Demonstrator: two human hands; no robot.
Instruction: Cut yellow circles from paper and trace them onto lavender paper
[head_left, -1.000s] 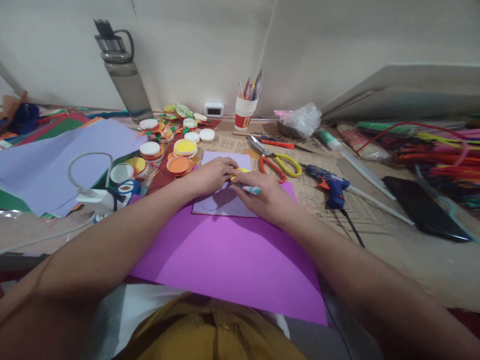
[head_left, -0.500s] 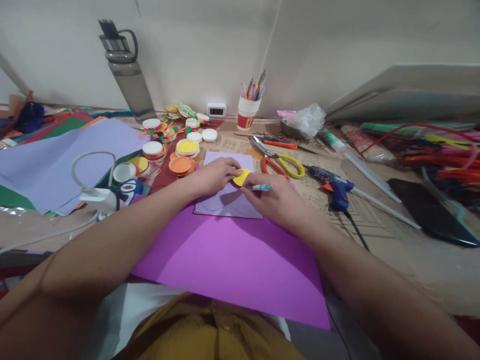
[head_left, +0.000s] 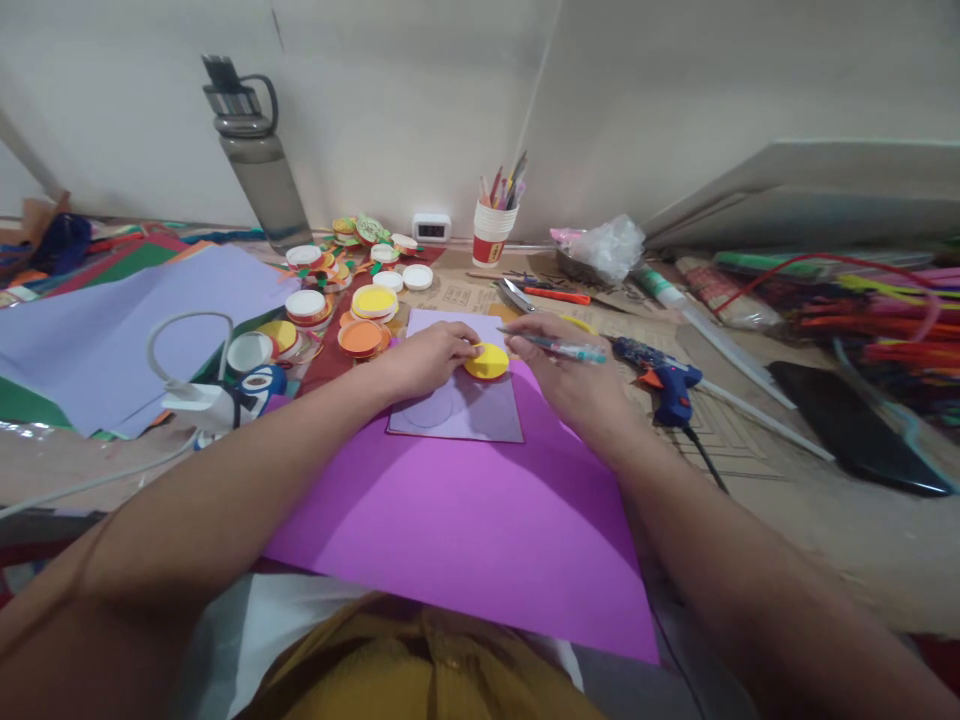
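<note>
A yellow disc (head_left: 487, 362) lies on the right part of a small lilac sheet (head_left: 480, 422). The fingers of my left hand (head_left: 431, 362) pinch the disc's left edge. Just to the right, my right hand (head_left: 574, 375) grips a pen (head_left: 566, 349), its tip pointing left above the sheet and off the disc. Faint round outlines show on the lilac sheet, left of the disc. Beneath it lies a large purple sheet (head_left: 465, 530).
Round cardboard pieces (head_left: 361, 338), a bottle (head_left: 266, 185) and lilac paper (head_left: 150, 330) stand or lie to the left. A cup of pens (head_left: 491, 235) stands behind. Scissors (head_left: 517, 295), a glue gun (head_left: 671, 388) and a black phone (head_left: 859, 430) lie to the right.
My right hand has drawn back from the yellow disc, and the pen has turned with its tip to the left. More of the disc shows. The whole view has shifted slightly.
</note>
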